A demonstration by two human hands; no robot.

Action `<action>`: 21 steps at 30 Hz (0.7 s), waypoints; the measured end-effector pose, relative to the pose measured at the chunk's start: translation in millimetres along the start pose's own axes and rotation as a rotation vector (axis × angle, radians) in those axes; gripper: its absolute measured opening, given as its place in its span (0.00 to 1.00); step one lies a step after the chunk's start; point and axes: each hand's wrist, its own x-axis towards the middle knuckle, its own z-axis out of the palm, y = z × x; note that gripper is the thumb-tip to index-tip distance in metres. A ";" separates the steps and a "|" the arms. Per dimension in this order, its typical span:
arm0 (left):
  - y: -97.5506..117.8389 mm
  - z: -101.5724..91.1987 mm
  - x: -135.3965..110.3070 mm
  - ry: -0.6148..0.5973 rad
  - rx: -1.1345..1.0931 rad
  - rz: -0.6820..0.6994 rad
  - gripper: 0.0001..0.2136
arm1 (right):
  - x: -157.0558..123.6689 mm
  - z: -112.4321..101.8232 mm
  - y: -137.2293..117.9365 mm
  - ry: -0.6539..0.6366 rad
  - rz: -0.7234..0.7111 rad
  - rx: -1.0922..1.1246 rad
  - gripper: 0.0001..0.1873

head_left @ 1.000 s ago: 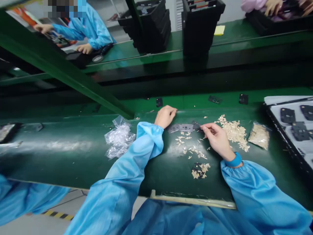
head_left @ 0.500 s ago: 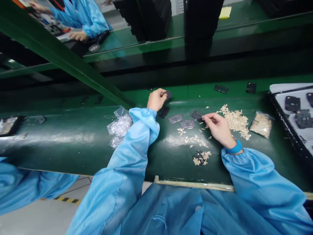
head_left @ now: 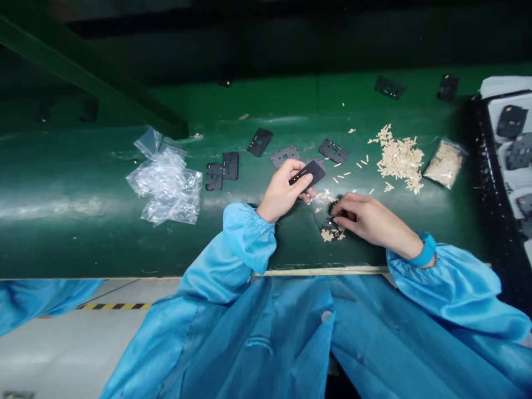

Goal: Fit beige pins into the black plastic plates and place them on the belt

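Observation:
My left hand [head_left: 284, 189] is closed round a small black flat plate [head_left: 308, 173], lifted just above the green belt [head_left: 83, 221]. My right hand [head_left: 366, 219] lies low on the belt, its fingertips pinched at a little heap of beige pieces on a dark part [head_left: 331, 231]. What the fingers grip is too small to name. More black plates lie flat behind the hands: one [head_left: 260, 141], one [head_left: 333, 151], and a pair [head_left: 222, 169] to the left. A larger pile of beige pieces [head_left: 398, 158] sits to the right.
Crumpled clear plastic bags [head_left: 166, 180] lie at the left. A small bag of beige pieces [head_left: 445, 163] lies by a black tray [head_left: 490, 183] holding dark parts at the right edge. A green beam [head_left: 91, 83] slants across the upper left. Two plates [head_left: 388, 87] rest farther back.
The view tipped down, so the far workers are out of sight. My left hand drew back from the far edge with a black plate. My right hand dropped to the small near heap.

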 end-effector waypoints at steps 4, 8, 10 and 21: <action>-0.6 2.8 -3.2 0.006 0.014 -0.021 0.12 | -0.5 14.0 -12.9 0.011 0.048 -0.158 0.08; 0.8 3.8 -6.3 -0.038 0.009 -0.001 0.09 | 1.5 11.4 -17.0 -0.024 0.063 -0.225 0.10; 2.0 3.8 -7.1 -0.030 0.037 0.023 0.10 | 1.8 5.1 -12.2 -0.030 0.047 -0.109 0.09; -3.0 19.4 -12.2 -0.027 0.258 0.110 0.13 | 15.8 9.1 -9.3 0.211 0.208 0.471 0.14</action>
